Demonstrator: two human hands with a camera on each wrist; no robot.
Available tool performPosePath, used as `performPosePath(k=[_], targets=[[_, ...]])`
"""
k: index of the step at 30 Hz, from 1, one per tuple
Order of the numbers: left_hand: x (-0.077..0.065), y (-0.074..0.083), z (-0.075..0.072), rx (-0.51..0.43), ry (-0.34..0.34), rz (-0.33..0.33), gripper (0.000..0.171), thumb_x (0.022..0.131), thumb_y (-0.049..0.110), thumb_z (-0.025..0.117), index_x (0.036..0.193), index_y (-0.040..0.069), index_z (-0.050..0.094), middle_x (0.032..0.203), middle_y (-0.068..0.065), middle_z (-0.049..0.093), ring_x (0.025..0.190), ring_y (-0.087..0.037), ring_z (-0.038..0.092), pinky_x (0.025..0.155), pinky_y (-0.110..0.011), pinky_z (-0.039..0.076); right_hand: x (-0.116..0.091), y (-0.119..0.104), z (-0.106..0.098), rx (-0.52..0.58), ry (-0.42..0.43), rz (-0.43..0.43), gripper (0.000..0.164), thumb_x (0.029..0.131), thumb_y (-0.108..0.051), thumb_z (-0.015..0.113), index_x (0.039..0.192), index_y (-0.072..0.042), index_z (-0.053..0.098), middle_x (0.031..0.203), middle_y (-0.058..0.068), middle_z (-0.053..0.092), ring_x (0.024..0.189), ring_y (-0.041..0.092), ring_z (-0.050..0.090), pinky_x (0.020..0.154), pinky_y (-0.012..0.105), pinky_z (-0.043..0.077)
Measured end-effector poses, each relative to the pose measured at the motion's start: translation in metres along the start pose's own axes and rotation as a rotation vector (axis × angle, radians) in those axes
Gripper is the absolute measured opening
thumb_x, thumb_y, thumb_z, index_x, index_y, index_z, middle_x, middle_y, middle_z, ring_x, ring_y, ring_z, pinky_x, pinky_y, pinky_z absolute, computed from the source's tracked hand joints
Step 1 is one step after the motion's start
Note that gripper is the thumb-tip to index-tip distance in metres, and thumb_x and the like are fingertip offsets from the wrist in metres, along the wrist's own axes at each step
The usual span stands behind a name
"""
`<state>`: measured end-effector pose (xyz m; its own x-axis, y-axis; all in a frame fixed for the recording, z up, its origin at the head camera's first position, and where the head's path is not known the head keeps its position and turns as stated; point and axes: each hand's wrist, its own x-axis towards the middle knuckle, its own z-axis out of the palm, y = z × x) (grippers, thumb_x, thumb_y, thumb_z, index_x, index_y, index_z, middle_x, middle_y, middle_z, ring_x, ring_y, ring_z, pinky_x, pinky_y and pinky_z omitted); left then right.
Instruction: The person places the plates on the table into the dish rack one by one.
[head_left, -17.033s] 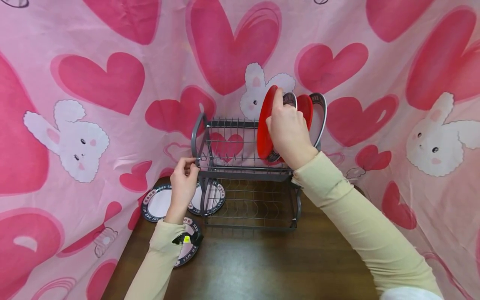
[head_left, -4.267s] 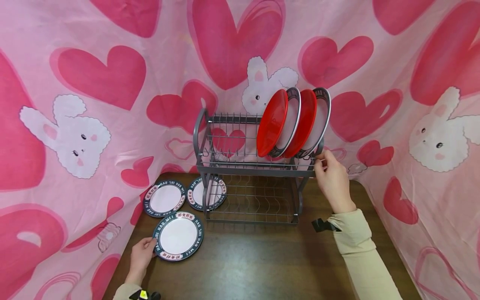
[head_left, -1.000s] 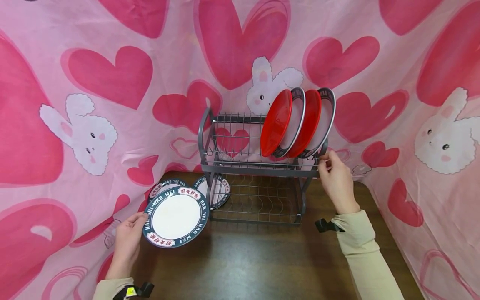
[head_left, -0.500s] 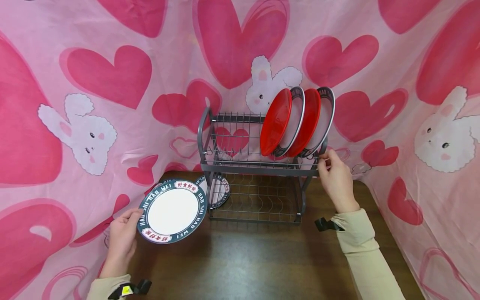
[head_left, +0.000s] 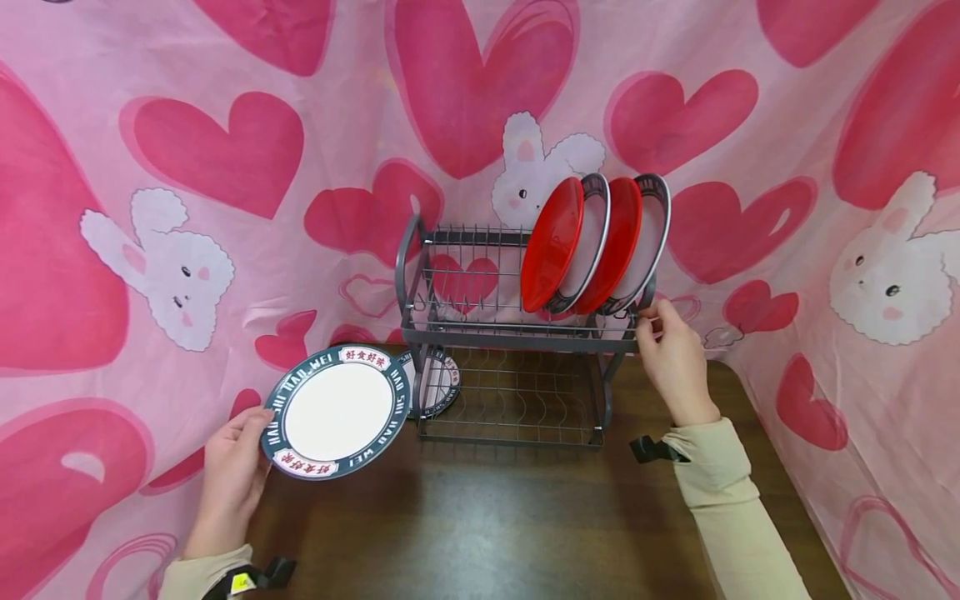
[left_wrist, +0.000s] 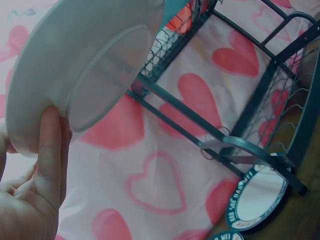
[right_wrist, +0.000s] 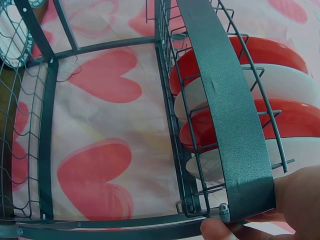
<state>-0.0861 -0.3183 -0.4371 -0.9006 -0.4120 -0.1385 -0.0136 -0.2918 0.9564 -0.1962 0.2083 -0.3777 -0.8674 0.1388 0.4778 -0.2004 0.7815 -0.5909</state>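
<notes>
A white plate (head_left: pixel 337 414) with a dark lettered rim is held up at the left in the head view. My left hand (head_left: pixel 231 473) pinches it by its left edge. In the left wrist view, its pale underside (left_wrist: pixel 95 60) shows, with fingers (left_wrist: pixel 49 145) beneath. A grey two-tier dish rack (head_left: pixel 517 339) stands in the middle. My right hand (head_left: pixel 677 367) grips the right front corner of its upper tier; the right wrist view shows the thumb and fingers around that corner. Two red plates (head_left: pixel 552 246) alternate with two white plates (head_left: pixel 651 242), all on edge at the upper tier's right side.
Another dark-rimmed plate (head_left: pixel 442 385) lies on the brown table (head_left: pixel 517 517), partly behind the rack's left leg. The left wrist view shows a further plate edge (left_wrist: pixel 227 235) at the bottom. A pink heart-patterned cloth (head_left: pixel 225 158) surrounds the table on the visible sides.
Earlier my right hand held a red plate in the rack; now it grips the rack's corner. My left hand has lifted the plate off the table and, over the last second, shifted it leftward.
</notes>
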Motion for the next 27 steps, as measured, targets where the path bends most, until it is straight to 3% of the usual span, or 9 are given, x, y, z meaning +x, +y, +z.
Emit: performPosePath(k=[7,15,27], targets=[[-0.004,0.011,0.004,-0.076,-0.031,0.022,0.022,0.105,0.014,0.061,0.096,0.017,0.081,0.093,0.003,0.071,0.079,-0.007,0.070,0.073,-0.020,0.059,-0.001,0.001,0.000,0.000,-0.009,0.008,0.016,0.103,-0.011,0.050,0.109,-0.001,0.061,0.094,0.026,0.071,0.074,0.039,0.065,0.062,0.042,0.046],[-0.008,0.019,0.007,-0.076,-0.025,0.041,0.025,0.105,0.013,0.060,0.094,0.019,0.082,0.089,0.003,0.072,0.077,-0.007,0.071,0.072,-0.020,0.059,-0.001,0.001,0.000,-0.004,-0.003,0.001,0.016,0.103,-0.012,0.051,0.108,-0.001,0.062,0.092,0.026,0.071,0.074,0.039,0.065,0.062,0.042,0.046],[-0.011,0.031,0.011,-0.186,-0.100,0.037,0.026,0.106,0.010,0.056,0.100,0.015,0.081,0.097,0.001,0.073,0.083,-0.007,0.072,0.077,-0.019,0.058,0.000,0.002,0.002,0.004,0.022,-0.010,0.016,0.103,-0.011,0.051,0.107,-0.001,0.062,0.091,0.024,0.072,0.081,0.041,0.068,0.068,0.049,0.048]])
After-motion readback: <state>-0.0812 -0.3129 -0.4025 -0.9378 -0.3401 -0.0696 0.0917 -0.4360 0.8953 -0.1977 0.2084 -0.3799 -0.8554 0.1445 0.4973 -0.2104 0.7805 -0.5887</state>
